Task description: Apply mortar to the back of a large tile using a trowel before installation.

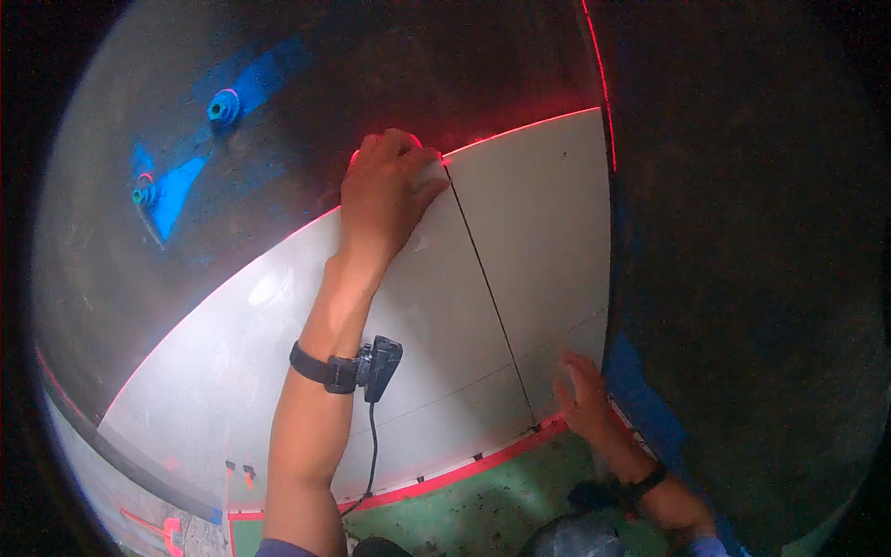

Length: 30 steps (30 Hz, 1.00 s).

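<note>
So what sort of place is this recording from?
Probably a room under construction or renovation, perhaps a bathroom or kitchen. Pale tile-like panels stand against a bare dark wall, a red laser-like line traces their upper edge, and apparent pipe fittings protrude amid blue patches.

this looks like a building site, a room with its tiling unfinished. pale tiles (534,232) fill the middle of the frame, against a dark bare wall (742,232). a red laser line (520,129) runs along their top edge. at upper left, two pipe fittings (223,109) stick out amid blue coating (264,74); small dark wedges (478,456) sit along the tiles' lower edge, toward the bottom.
</note>
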### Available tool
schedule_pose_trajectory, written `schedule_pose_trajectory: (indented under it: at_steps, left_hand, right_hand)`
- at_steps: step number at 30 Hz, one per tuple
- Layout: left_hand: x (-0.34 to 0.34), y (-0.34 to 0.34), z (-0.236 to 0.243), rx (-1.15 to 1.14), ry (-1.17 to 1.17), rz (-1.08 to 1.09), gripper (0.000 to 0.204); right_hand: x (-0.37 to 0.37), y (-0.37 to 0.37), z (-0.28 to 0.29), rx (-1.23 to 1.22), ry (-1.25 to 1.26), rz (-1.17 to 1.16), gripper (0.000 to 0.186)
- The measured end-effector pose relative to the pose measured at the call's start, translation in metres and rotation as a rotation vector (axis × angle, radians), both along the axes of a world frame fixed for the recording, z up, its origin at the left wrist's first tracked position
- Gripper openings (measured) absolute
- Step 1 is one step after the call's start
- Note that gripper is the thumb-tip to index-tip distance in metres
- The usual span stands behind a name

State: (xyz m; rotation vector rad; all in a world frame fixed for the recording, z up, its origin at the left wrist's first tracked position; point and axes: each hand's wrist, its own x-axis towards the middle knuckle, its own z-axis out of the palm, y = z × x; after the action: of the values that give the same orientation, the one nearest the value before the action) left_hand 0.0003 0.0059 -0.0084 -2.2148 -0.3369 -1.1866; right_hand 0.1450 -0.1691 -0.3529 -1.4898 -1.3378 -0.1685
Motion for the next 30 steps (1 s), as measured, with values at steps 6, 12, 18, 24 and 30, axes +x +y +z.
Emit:
schedule_pose_trajectory:
  at_steps: [6, 12, 18, 24, 30]
  left_hand:
    - [0.01, 0.001, -0.001, 0.043, 0.034, -0.052, 0.031]
    - [0.005, -0.002, 0.001, 0.019, 0.047, 0.039, 0.033]
    - [0.004, -0.003, 0.002, 0.044, 0.002, -0.025, 0.033]
    - [0.003, -0.003, 0.001, -0.057, -0.008, -0.038, 0.034]
    - [0.003, -0.004, 0.002, -0.096, -0.002, -0.083, 0.035]
  right_hand:
    - [-0.024, -0.043, -0.078, -0.256, 0.092, -0.026, 0.04]
    - [-0.027, -0.072, -0.098, -0.193, 0.168, 0.0, 0.033]
    - [0.033, -0.016, 0.004, -0.113, -0.136, -0.096, 0.057]
    - [0.121, 0.077, 0.245, 0.401, -0.624, -0.44, 0.06]
    - [0.142, 0.083, 0.287, 0.223, -0.687, -0.477, 0.057]
